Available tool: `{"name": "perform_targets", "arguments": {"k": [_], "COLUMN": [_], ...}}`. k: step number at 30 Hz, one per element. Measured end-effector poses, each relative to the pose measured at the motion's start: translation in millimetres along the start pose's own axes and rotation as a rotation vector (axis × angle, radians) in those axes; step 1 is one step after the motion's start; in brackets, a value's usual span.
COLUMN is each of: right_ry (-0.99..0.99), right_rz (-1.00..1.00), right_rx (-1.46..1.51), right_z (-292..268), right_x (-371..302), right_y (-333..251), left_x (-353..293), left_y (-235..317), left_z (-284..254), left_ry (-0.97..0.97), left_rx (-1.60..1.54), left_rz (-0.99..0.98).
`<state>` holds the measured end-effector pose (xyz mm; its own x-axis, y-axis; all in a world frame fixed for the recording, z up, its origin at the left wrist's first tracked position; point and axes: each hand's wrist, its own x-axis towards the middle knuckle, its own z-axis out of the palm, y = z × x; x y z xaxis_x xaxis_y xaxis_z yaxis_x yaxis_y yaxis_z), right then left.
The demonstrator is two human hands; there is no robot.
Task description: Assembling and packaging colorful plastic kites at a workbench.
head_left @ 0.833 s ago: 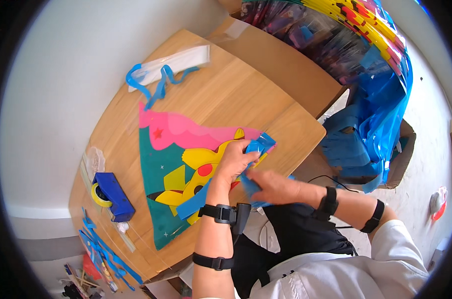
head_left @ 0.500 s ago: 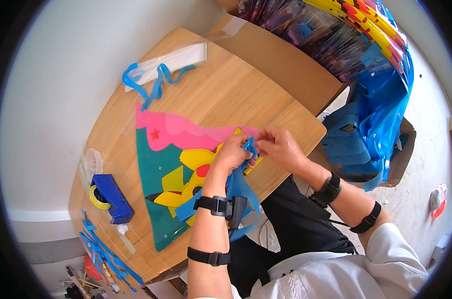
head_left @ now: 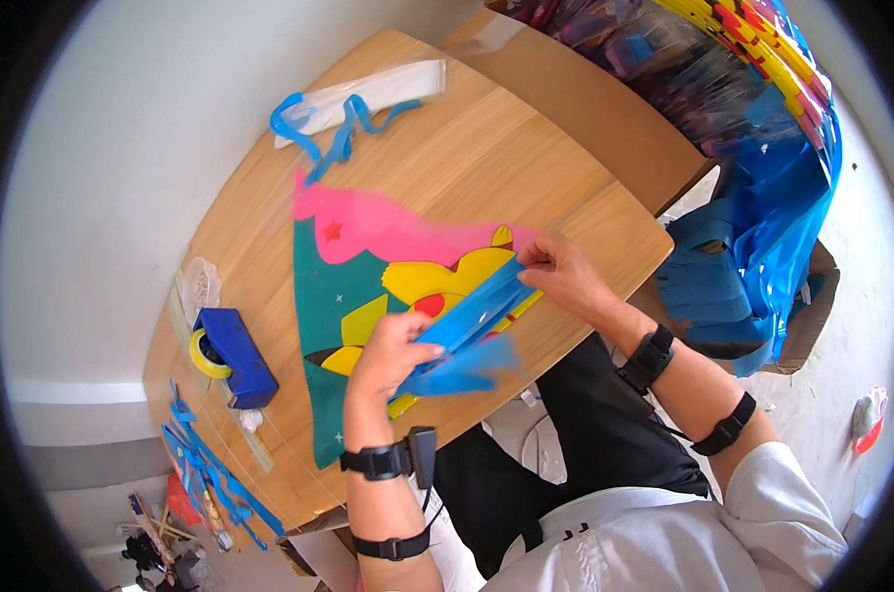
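Note:
A folded blue plastic strip [head_left: 474, 308] is stretched slantwise between my two hands. At its lower left end my left hand [head_left: 383, 353] is closed on it, the thumb lying along the strip, and a loose blurred part hangs below. My right hand [head_left: 562, 278] pinches the upper right end between thumb and fingers. Beneath both hands lies a triangular plastic sheet [head_left: 330, 286], like a kite, in pink and teal with a yellow cartoon figure. The strip and my left hand cover part of the figure.
On the wooden table [head_left: 526, 138] lie a clear packet [head_left: 393, 94] with a white piece, a curled blue ribbon [head_left: 340, 146] and a blue tape dispenser [head_left: 240, 355]. Blue strips [head_left: 220, 474] hang at the left edge. A cardboard box [head_left: 585, 99] and blue plastic bundles [head_left: 708, 281] stand right.
My hands were close together over bunched blue plastic. My left hand has moved down and left, away from the right, and the strip now spans the gap. The whole view has shifted slightly.

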<state>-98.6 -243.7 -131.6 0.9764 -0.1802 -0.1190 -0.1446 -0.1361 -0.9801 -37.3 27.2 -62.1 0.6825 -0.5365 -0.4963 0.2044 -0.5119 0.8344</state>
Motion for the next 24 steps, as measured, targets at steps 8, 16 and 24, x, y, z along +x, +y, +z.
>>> {"name": "perform_targets", "arguments": {"k": [8,16,24], "right_ry": [-0.170,-0.196,-0.243], "right_rz": [-0.575,-0.788,-0.985], "right_rx": [-0.755,-1.114,-1.286], "right_z": [5.1,8.7,2.6], "right_x": [-25.7,-28.2,-15.8], "right_y": [-22.9,-18.8,-19.3], "left_x": [-81.2,-81.5,-92.7], "left_y": [-89.9,-97.4,-105.3], "left_z": [-46.7,-2.1,20.5], "left_ry": [0.341,0.797,0.755], "left_rx": [-0.211,0.584,1.111], "left_rz": [-0.095,0.039,0.435]}}
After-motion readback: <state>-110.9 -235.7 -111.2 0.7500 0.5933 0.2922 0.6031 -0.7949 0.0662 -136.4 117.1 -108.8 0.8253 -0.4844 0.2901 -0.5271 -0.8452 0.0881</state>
